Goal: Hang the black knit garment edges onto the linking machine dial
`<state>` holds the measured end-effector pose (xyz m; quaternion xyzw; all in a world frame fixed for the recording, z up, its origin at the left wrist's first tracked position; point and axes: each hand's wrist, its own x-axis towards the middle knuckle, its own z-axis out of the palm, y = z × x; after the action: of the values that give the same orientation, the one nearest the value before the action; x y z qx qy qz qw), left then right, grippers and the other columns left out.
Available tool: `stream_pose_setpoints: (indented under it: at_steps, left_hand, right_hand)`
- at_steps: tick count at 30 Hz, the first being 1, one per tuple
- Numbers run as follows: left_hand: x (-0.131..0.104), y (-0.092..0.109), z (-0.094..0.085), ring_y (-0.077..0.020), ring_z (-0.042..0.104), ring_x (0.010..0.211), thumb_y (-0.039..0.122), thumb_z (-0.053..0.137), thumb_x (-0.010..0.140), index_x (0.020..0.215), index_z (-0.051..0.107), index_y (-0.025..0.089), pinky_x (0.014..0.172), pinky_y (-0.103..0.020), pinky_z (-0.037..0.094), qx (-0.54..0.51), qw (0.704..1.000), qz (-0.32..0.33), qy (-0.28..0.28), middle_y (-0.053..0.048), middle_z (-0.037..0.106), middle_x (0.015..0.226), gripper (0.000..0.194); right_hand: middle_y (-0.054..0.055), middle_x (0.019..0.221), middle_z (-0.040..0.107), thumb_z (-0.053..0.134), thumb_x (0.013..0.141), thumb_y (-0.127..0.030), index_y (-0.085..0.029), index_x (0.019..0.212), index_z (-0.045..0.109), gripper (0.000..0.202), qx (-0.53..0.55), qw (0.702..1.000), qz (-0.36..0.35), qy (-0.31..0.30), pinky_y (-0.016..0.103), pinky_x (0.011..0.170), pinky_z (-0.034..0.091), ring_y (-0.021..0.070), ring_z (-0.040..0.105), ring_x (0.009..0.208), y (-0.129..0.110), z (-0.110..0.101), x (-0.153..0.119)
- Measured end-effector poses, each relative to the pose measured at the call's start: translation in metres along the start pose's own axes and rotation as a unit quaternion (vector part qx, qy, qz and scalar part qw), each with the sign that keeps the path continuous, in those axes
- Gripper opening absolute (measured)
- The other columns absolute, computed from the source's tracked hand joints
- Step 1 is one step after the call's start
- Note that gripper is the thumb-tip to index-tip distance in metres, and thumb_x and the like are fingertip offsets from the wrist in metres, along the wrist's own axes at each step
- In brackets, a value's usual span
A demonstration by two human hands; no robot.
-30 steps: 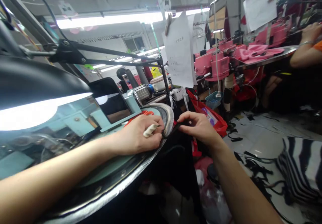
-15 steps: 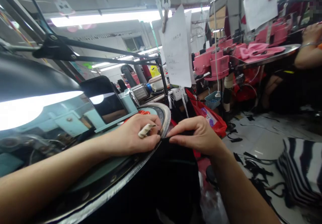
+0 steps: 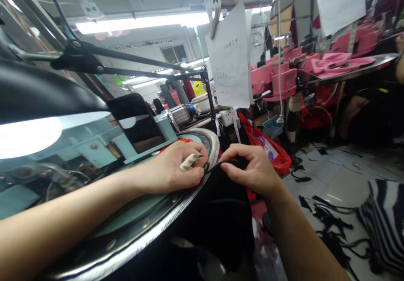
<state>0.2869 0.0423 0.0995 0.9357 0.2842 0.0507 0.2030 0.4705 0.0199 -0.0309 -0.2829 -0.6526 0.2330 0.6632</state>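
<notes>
My left hand (image 3: 183,167) rests over the toothed rim of a round machine dial (image 3: 170,220), with its fingers closed round a small tool with a cream-white handle (image 3: 188,162). Its thumb and fingertips come down at the dial's edge. Just right of them, my right hand (image 3: 252,169) pinches the edge of a black fabric (image 3: 217,213) between thumb and forefinger. That fabric hangs below the rim in front of me. Exactly how its edge sits on the teeth is hidden by my fingers and the dark cloth.
A lit lamp (image 3: 28,135) and a phone (image 3: 137,123) stand at left over the machine. Paper sheets (image 3: 229,57) hang ahead. Pink machines (image 3: 284,78) stand behind a red bag (image 3: 280,159). Black scraps (image 3: 328,213) and striped cloth (image 3: 386,218) lie at right; a person sits beyond.
The whole view has shifted, so things appear a little further right. My right hand now lifts the black fabric's edge slightly, its thumb lower and wider from the forefinger. My left hand keeps the tool.
</notes>
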Motion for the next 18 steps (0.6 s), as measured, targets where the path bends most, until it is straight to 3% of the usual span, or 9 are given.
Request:
stream_pose_setpoints:
  at_steps: [6,10,18]
  left_hand:
    - [0.0049,-0.0027,0.002,-0.0118,0.047,0.063,0.027,0.053,0.073,0.06,0.044,0.018,0.064,-0.027,0.039,0.034,0.999,-0.019,0.027,0.001,0.056,0.072,0.018]
    - [0.0051,-0.0036,0.0014,-0.0121,0.048,0.065,0.028,0.054,0.074,0.059,0.044,0.018,0.066,-0.027,0.04,0.028,0.999,-0.009,0.021,0.0,0.056,0.074,0.02]
    - [0.0039,-0.0045,-0.0016,-0.013,0.049,0.068,0.03,0.056,0.075,0.06,0.043,0.018,0.069,-0.027,0.041,0.023,1.0,0.018,0.005,0.0,0.055,0.075,0.023]
  right_hand:
    - [-0.001,0.079,0.071,0.07,0.078,-0.016,-0.018,0.082,0.073,0.006,-0.007,1.0,-0.015,0.002,0.023,0.069,0.049,0.0145,0.064,0.074,-0.001,-0.0023,0.004]
    - [0.001,0.075,0.072,0.075,0.079,-0.025,-0.017,0.083,0.076,0.009,0.021,0.999,-0.003,-0.031,0.023,0.064,0.049,0.0147,0.065,0.069,-0.0034,-0.002,0.0015]
    - [0.002,0.077,0.074,0.075,0.079,-0.024,-0.018,0.084,0.077,0.009,0.069,0.997,0.009,-0.012,0.024,0.064,0.05,0.0153,0.066,0.069,0.0008,-0.0001,-0.0019]
